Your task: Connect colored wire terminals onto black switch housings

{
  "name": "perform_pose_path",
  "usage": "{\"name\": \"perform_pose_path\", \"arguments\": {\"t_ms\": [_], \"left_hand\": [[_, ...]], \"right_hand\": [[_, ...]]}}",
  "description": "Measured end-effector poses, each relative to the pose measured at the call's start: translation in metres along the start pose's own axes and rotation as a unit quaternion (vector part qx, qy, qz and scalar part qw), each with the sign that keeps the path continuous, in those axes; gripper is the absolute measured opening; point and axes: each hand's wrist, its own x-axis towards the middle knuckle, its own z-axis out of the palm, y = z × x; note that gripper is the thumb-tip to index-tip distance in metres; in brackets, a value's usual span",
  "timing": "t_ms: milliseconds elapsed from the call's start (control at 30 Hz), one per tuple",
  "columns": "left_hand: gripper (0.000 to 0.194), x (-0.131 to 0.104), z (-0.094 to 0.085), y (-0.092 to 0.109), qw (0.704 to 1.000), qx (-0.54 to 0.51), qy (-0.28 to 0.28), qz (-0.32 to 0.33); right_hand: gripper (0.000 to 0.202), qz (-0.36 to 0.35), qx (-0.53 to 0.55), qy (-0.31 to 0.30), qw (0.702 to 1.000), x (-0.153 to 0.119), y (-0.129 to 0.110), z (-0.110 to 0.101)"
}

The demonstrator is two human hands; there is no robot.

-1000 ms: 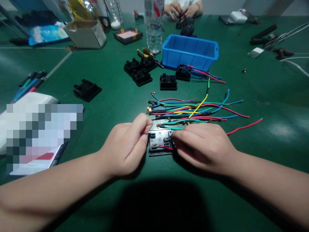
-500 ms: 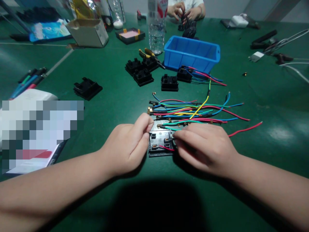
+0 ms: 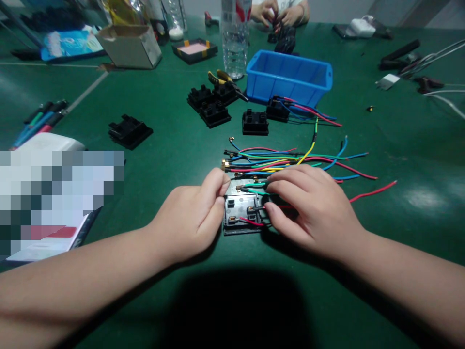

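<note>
A black plastic socket housing [image 3: 240,229] lies back side up on the table in front of me. Two wires with crimped ends sit on it, one a red wire [image 3: 250,221] at the lower left, the other at the upper right. My left hand [image 3: 194,213] is closed on the housing's left edge, its fingertips partly hidden. On the right side hovers my right hand [image 3: 312,208], thumb and fingers apart, close to the wires and gripping nothing visible. Behind the housing, a bundle of red, blue, green and yellow wires [image 3: 269,160] is spread out, partly covered by my right fingers.
Several black housings [image 3: 215,114] stand farther back beside yellow-handled pliers [image 3: 238,89], a blue bin [image 3: 286,80] and a clear bottle [image 3: 235,53]. A partly blurred phone [image 3: 82,230] lies at left. Another person's hands [image 3: 278,14] work across the table.
My right thumb and fingers have spread apart, and the fingers have shifted away over the wire bundle. My left hand still holds the housing's edge.
</note>
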Motion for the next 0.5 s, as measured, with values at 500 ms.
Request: {"name": "perform_pose_path", "arguments": {"t_ms": [500], "left_hand": [[0.007,0.0016,0.0004,-0.0032,1.0,0.014,-0.013,0.007]], "right_hand": [[0.033,0.009,-0.019,-0.017,1.0,-0.0018,-0.0012,0.0028]]}}
